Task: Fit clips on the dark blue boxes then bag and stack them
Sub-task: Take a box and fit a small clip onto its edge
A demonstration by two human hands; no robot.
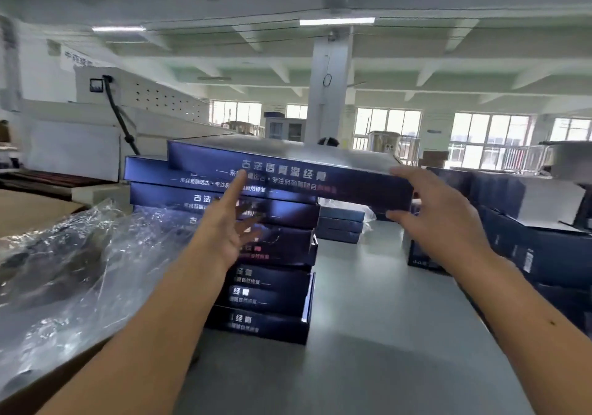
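Head camera view, at a packing station on a factory floor: a person sets a dark blue box on top of a stack of matching boxes standing on the grey worktop. The right hand holds the box's right end, fingers over the top edge and thumb beneath, which carries its weight while that end overhangs the stack. The left hand is spread wide and holds nothing, its fingers straight against the front face, apparently to steady the box and line it up with those below.

The box is long, flat and shallow, its front edge printed with pale Chinese lettering and its top catching a strong sheen, which may be a clear bag, though blur leaves that uncertain. No clip can be made out on it. It sits skewed to the right of the box under it, so it probably needs squaring before it is let go.

Crumpled clear plastic bags lie heaped at the left on brown cardboard. More dark blue boxes are piled at the right, and a low pile rests behind the stack. A white machine stands beyond.
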